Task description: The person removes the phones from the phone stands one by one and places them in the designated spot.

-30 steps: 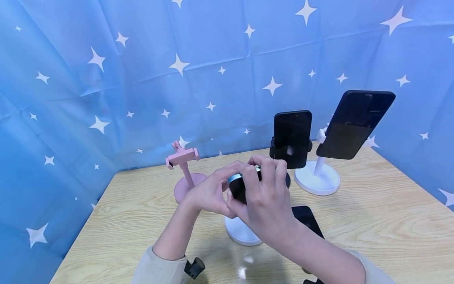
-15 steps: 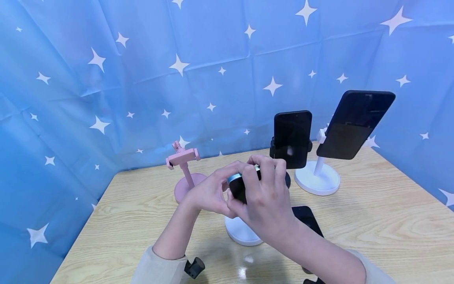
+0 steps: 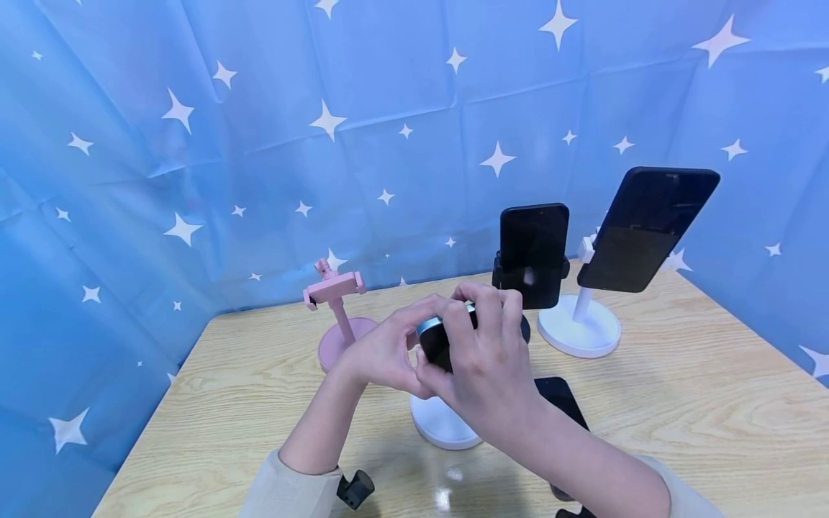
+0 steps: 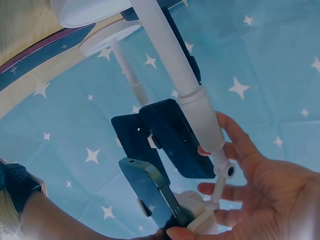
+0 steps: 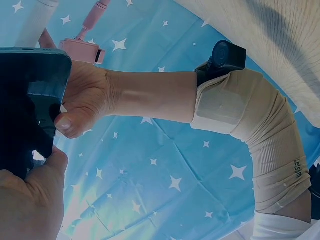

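Note:
In the head view my right hand [image 3: 492, 367] grips a phone [image 3: 435, 345] with a blue metallic edge, fingers over its far side. My left hand [image 3: 388, 352] is around the opposite side, thumb low. The left wrist view shows this phone [image 4: 150, 187] lying against the white clamp [image 4: 202, 220] of a phone stand. There, the fingers of my left hand [image 4: 265, 195] curl about the clamp and the stand's neck [image 4: 218, 187]. Below the hands, its round white base [image 3: 443, 424] rests on the table. From the right wrist, the dark screen [image 5: 30, 100] faces me; the hands partly hide the clamp.
A pink phone stand [image 3: 333, 288] stands behind my left hand. At the back right, one black phone [image 3: 534, 252] sits in a black holder and a larger phone [image 3: 648, 230] on a white stand. Another phone [image 3: 560, 399] lies by my right forearm on the wooden table [image 3: 259, 403].

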A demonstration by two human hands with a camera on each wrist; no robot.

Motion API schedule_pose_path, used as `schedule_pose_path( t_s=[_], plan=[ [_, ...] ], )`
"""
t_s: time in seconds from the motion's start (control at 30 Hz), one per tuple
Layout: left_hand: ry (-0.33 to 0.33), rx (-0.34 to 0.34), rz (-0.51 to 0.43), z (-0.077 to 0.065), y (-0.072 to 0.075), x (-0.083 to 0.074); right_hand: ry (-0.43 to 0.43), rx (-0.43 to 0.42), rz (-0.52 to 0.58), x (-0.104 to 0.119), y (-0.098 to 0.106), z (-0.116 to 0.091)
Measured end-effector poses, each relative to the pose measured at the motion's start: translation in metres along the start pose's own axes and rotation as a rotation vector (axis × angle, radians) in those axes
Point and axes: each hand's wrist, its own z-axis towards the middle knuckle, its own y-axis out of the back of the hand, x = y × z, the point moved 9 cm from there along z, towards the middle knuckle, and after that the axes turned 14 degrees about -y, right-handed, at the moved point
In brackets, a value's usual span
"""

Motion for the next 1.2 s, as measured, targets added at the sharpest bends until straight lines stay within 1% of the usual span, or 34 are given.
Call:
schedule_pose_path(
  t_s=[0.13, 0.27, 0.5, 0.6, 0.67, 0.8, 0.9, 1.0, 1.13, 1.2],
  plan=[
    [-0.010, 0.004, 0.005, 0.0011, -0.0007, -0.0001, -0.003, 0.022, 0.004, -0.0015, -0.0007, -0.0003],
    [0.008, -0.002, -0.008, 0.0003, -0.0011, 0.0008, 0.000, 0.019, 0.009, -0.0017, -0.0005, 0.0004],
    [0.024, -0.024, -0.059, -0.0016, -0.0009, 0.0003, -0.010, 0.031, 0.047, -0.0020, 0.0024, 0.0015],
    [0.039, -0.027, -0.056, -0.0023, -0.0012, 0.0010, -0.011, 0.037, 0.053, -0.0023, 0.0031, 0.0012],
    [0.048, -0.032, -0.064, -0.0033, -0.0018, 0.0013, -0.020, 0.057, 0.063, -0.0032, 0.0031, 0.0005],
    [0.038, -0.035, -0.088, -0.0033, -0.0038, 0.0009, -0.021, 0.095, 0.084, -0.0030, 0.0036, -0.0014],
    [0.029, -0.041, -0.118, -0.0019, -0.0047, 0.0014, -0.010, 0.101, 0.109, -0.0028, 0.0052, -0.0020],
    [0.038, -0.051, -0.132, -0.0021, -0.0040, 0.0031, -0.009, 0.110, 0.146, -0.0053, 0.0063, -0.0022],
    [0.063, -0.060, -0.153, -0.0049, -0.0040, 0.0060, -0.008, 0.143, 0.217, -0.0080, 0.0067, -0.0028],
    [0.071, -0.069, -0.170, -0.0066, -0.0043, 0.0069, 0.006, 0.157, 0.275, -0.0085, 0.0079, -0.0025]
  ],
)
